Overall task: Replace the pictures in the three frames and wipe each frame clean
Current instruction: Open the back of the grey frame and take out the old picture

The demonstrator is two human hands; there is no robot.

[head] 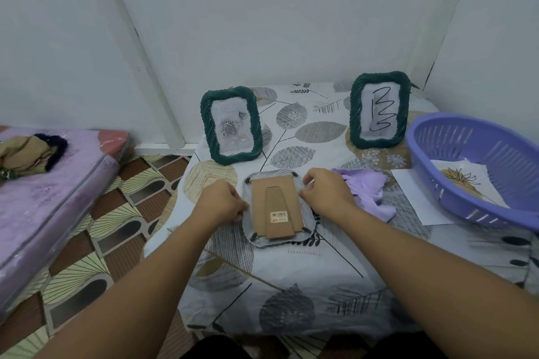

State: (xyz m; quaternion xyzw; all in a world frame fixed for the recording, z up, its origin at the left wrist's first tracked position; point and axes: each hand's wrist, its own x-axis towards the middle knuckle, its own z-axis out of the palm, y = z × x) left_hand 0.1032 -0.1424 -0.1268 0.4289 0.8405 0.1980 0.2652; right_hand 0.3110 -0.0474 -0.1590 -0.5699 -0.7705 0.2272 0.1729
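A picture frame [277, 207] lies face down in the middle of the table, its brown cardboard back and stand facing up. My left hand [221, 201] pinches its left edge and my right hand [326, 192] pinches its right edge. Two dark green woven frames stand upright behind it: the left frame [230, 124] shows a grey rose picture, the right frame [379, 109] shows a black scribble on white paper. A lilac cloth [367, 186] lies crumpled just right of my right hand.
A purple plastic basket [478, 166] sits at the table's right edge with a flower drawing [463, 181] inside and a white sheet [417, 201] under it. The table wears a leaf-print cloth [291, 280]. A purple mattress [43, 207] lies on the floor at left.
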